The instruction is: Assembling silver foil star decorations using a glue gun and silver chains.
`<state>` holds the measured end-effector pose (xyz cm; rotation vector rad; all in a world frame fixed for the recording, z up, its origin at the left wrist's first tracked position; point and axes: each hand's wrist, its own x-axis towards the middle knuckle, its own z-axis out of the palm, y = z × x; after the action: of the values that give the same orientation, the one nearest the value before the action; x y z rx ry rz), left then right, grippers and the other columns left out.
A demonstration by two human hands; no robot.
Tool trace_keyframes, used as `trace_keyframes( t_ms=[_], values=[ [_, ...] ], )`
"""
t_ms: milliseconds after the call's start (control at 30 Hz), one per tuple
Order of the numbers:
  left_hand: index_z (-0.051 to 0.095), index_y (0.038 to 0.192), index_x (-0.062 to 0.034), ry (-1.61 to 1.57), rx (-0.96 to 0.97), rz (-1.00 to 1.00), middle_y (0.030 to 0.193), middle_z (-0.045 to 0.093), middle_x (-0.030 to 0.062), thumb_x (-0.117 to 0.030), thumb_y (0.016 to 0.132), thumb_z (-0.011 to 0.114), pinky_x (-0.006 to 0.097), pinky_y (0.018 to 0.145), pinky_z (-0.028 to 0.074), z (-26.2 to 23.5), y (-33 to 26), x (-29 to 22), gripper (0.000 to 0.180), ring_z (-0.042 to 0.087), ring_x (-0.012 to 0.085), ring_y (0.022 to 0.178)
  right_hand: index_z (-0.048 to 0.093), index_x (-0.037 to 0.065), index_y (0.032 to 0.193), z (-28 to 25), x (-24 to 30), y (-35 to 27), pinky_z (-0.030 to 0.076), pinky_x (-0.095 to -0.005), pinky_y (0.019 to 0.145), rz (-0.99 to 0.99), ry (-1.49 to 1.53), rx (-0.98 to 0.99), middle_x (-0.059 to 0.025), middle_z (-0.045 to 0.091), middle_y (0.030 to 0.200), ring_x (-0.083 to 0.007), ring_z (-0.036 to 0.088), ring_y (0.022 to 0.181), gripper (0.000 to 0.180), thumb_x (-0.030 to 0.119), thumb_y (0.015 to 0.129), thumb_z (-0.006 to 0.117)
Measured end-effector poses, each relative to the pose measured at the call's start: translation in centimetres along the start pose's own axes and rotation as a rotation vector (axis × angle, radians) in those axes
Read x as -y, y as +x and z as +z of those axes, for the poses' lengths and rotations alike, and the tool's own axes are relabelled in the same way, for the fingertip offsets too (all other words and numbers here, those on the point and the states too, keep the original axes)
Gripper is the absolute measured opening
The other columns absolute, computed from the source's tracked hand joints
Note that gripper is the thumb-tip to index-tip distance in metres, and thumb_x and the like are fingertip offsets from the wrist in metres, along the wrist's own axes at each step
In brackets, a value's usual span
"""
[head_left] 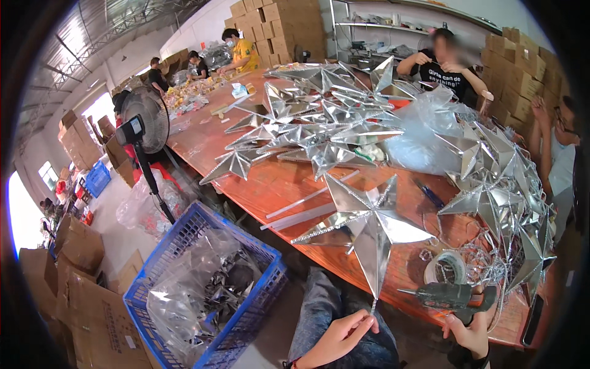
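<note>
My left hand (pixel 347 335) is closed in a pinch on the lower point of a shiny silver star (pixel 378 230), which leans over the table's near edge. The star has folded, faceted arms with beaded-looking rims. At the lower right, my right hand (pixel 470 337) is wrapped round the handle of a dark hot glue gun (pixel 445 296). Its thin nozzle points left, toward the star's lower tip, and is apart from it. Just beyond the glue gun, a roll of tape (pixel 445 269) lies beside tangled silver beaded trim (pixel 485 258).
Piled silver stars (pixel 319 117) cover the far tabletop (pixel 203 138), with more stars (pixel 504 190) at right. White sticks (pixel 310 200) and dark pliers (pixel 429 193) lie nearby. A blue crate (pixel 270 264) stands left, below a fan (pixel 144 117). People sit across the table.
</note>
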<state>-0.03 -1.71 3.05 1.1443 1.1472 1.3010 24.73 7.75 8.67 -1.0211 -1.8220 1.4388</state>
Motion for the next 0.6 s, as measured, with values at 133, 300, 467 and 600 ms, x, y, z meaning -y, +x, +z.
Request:
trace_keyframes(
  t_ms=[133, 300, 467, 600],
  values=[
    [0.053, 0.093, 0.0005, 0.19, 0.115, -0.143, 0.08, 0.059, 0.0049, -0.015, 0.095, 0.044, 0.022, 0.071, 0.043, -0.7, -1.4, -0.7, 0.018, 0.056, 0.0087, 0.075, 0.043, -0.004, 0.117, 0.9, 1.3, -0.3, 0.048, -0.026, 0.064, 0.192, 0.1, -0.025, -0.0112, 0.06, 0.098, -0.0162, 0.061, 0.081, 0.045, 0.006, 0.079, 0.065],
    [0.058, 0.092, -0.002, 0.278, 0.093, -0.093, 0.082, 0.063, 0.0089, -0.013, 0.092, 0.049, 0.026, 0.066, 0.048, -0.4, -2.2, 1.2, 0.015, 0.064, 0.0168, 0.076, 0.046, -0.006, 0.113, 1.0, 1.1, 1.3, 0.049, -0.0332, 0.076, 0.128, -0.194, 0.066, -0.016, 0.057, 0.102, -0.0256, 0.059, 0.097, 0.052, 0.014, 0.073, 0.073],
    [0.059, 0.094, -0.0029, 0.35, 0.149, -0.149, 0.082, 0.063, 0.0081, -0.013, 0.091, 0.05, 0.025, 0.065, 0.048, -0.7, -2.6, 1.8, 0.014, 0.063, 0.017, 0.073, 0.061, -0.006, 0.092, 1.5, 1.5, 1.6, 0.046, -0.0348, 0.074, 0.009, -0.224, 0.016, -0.0167, 0.058, 0.095, -0.0277, 0.058, 0.087, 0.037, 0.021, 0.07, 0.075],
    [0.06, 0.095, -0.0034, 0.337, 0.14, -0.11, 0.082, 0.063, 0.0077, -0.014, 0.091, 0.05, 0.026, 0.063, 0.047, -0.7, -2.6, 2.1, 0.015, 0.062, 0.0166, 0.071, 0.062, -0.005, 0.087, 1.7, -0.2, 1.6, 0.045, -0.0349, 0.074, -0.025, -0.207, -0.035, -0.0162, 0.058, 0.093, -0.0283, 0.057, 0.086, 0.036, 0.022, 0.069, 0.076]
  ],
)
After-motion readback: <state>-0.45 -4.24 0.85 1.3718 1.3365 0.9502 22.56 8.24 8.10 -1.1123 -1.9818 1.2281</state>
